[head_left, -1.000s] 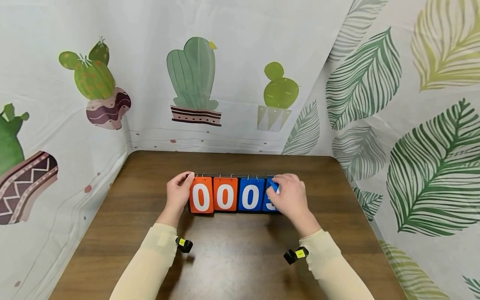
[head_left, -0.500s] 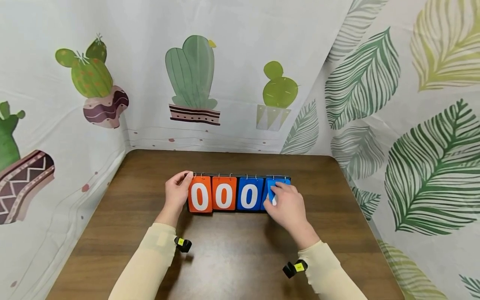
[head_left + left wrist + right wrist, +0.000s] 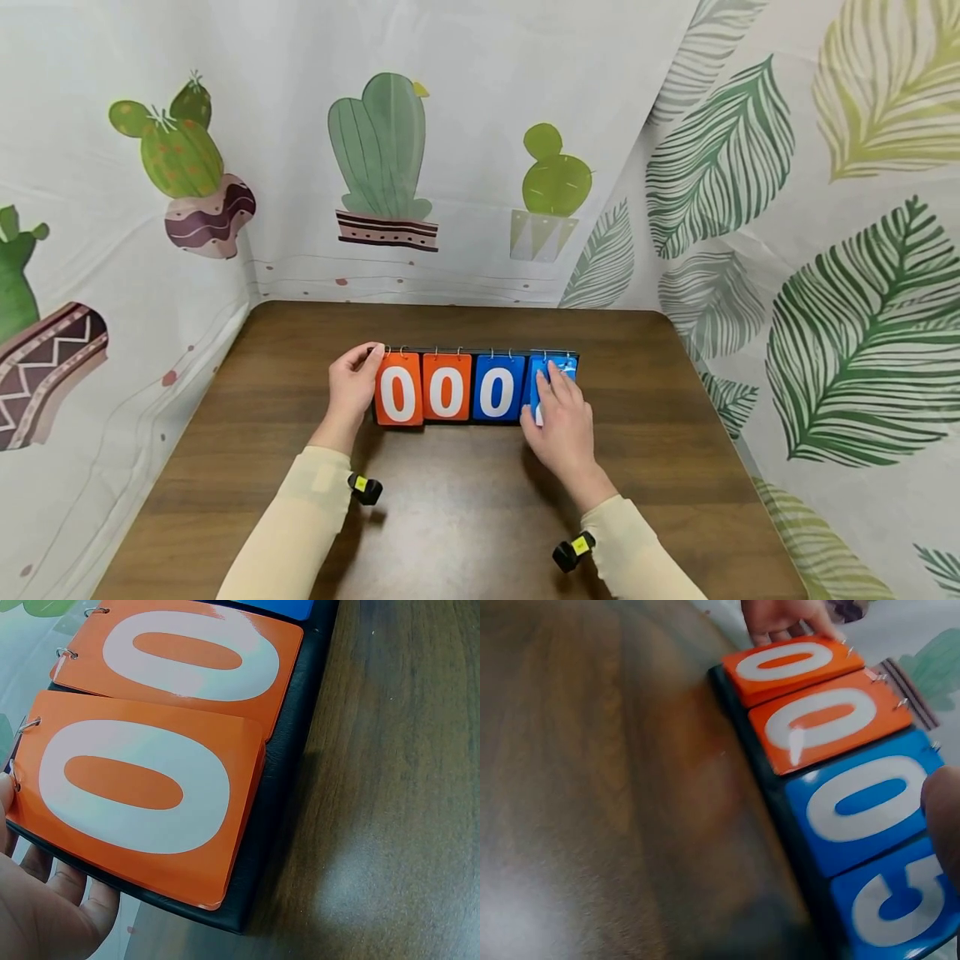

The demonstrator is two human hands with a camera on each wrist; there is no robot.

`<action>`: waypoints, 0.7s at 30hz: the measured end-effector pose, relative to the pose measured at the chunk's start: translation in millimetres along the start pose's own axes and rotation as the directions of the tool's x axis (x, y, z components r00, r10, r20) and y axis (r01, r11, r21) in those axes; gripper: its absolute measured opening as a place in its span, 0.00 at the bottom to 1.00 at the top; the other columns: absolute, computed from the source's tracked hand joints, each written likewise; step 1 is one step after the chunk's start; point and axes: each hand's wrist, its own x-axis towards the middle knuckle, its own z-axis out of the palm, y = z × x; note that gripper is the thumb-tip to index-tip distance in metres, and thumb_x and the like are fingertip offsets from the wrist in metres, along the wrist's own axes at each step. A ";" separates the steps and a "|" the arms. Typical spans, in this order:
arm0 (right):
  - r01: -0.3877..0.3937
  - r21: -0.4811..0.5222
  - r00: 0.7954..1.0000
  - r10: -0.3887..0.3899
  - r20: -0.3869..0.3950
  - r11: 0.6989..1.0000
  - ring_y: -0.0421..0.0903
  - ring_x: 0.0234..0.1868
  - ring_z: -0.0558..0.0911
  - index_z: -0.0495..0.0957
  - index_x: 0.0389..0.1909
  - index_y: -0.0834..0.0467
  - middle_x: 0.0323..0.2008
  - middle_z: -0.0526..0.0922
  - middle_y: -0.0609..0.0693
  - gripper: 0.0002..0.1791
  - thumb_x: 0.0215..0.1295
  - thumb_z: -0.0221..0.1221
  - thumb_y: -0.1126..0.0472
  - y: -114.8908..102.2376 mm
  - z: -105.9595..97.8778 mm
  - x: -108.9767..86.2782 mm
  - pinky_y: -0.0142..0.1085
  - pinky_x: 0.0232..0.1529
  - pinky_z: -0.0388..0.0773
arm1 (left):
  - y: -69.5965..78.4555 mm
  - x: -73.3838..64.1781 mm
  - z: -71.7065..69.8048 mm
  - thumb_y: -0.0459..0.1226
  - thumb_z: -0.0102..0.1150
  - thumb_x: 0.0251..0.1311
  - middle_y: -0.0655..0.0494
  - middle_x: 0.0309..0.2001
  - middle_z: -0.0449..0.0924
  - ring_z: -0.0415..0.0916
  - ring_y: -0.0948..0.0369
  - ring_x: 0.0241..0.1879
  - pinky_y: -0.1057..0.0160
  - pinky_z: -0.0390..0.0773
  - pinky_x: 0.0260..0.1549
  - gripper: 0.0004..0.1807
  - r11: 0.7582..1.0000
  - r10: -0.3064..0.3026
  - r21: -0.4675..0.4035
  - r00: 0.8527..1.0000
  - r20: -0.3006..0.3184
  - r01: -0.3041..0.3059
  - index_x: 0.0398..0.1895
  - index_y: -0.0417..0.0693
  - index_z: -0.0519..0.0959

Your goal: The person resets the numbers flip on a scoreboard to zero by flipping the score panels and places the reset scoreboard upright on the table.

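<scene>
A flip scoreboard point(image 3: 474, 390) with ring-bound number cards on a black backing leans back over the table. Its two orange cards and the first blue card point(image 3: 497, 388) each show 0. My left hand point(image 3: 354, 385) grips the upper left corner, thumb in front by the rings and fingers behind the black backing point(image 3: 289, 776). Extended fingers of my right hand point(image 3: 566, 427) lie on the rightmost blue card point(image 3: 900, 911), covering much of it from the head camera. In the right wrist view its white digit looks like a 5, partly hidden by the thumb point(image 3: 945, 814).
The brown wooden table point(image 3: 450, 517) extends in front of the scoreboard and to both sides. Behind it hangs a white cloth point(image 3: 472, 167) printed with cacti, and a leaf-printed cloth point(image 3: 810, 250) hangs on the right. Each wrist carries a small black camera point(image 3: 365, 488).
My right hand has let go of the blue card it was turning at the upper right and moved down and left, its fingers now flat on that card. The left hand keeps its grip.
</scene>
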 end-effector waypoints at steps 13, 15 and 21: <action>-0.392 0.641 0.868 0.496 0.020 0.660 0.52 0.46 0.77 0.77 0.49 0.56 0.47 0.77 0.56 0.22 0.63 0.71 0.47 30.3 1.8 19.6 0.42 0.44 0.79 | -1.4 4.3 -0.5 0.55 0.65 0.66 0.53 0.52 0.81 0.75 0.62 0.49 0.73 0.77 0.44 0.25 1.000 0.021 -0.011 1.000 -0.006 -0.021 0.56 0.48 0.85; -0.516 0.681 0.801 0.575 0.168 0.520 0.50 0.41 0.77 0.76 0.47 0.55 0.43 0.78 0.53 0.23 0.64 0.70 0.43 36.6 -2.7 25.1 0.37 0.40 0.78 | -1.1 4.1 -0.4 0.54 0.65 0.66 0.55 0.51 0.81 0.75 0.62 0.49 0.74 0.77 0.44 0.24 1.000 0.023 -0.015 1.000 -0.005 -0.023 0.56 0.48 0.85; -0.706 0.652 0.680 0.523 0.514 0.277 0.44 0.34 0.84 0.80 0.39 0.58 0.34 0.85 0.47 0.22 0.69 0.64 0.41 49.3 -22.5 38.1 0.32 0.36 0.80 | -1.8 3.5 1.3 0.54 0.66 0.66 0.58 0.48 0.81 0.75 0.62 0.48 0.73 0.77 0.43 0.24 1.000 0.020 -0.015 1.000 -0.004 -0.020 0.56 0.48 0.85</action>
